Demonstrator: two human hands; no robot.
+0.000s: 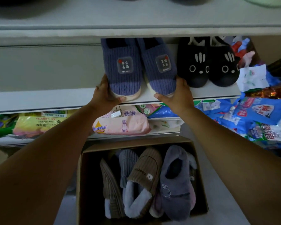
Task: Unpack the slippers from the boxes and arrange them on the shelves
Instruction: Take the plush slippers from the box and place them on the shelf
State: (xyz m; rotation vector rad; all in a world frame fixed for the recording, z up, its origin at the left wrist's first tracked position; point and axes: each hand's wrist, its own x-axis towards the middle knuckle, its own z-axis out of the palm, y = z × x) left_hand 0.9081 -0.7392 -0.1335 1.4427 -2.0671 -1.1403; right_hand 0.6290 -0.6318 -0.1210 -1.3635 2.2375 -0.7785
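Head view: left hand [106,93] and right hand [177,93] clasp 2 ribbed blue slippers [125,67].

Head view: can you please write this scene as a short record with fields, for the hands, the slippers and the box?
left hand: grips the toe end of the left one of the blue slippers, on its outer side
right hand: grips the toe end of the right blue one
blue slippers: pair side by side on the shelf, toes at its front edge
black slippers: pair with animal faces, same shelf, just right of the blue pair
cardboard box: open, below the shelves, holds several slippers
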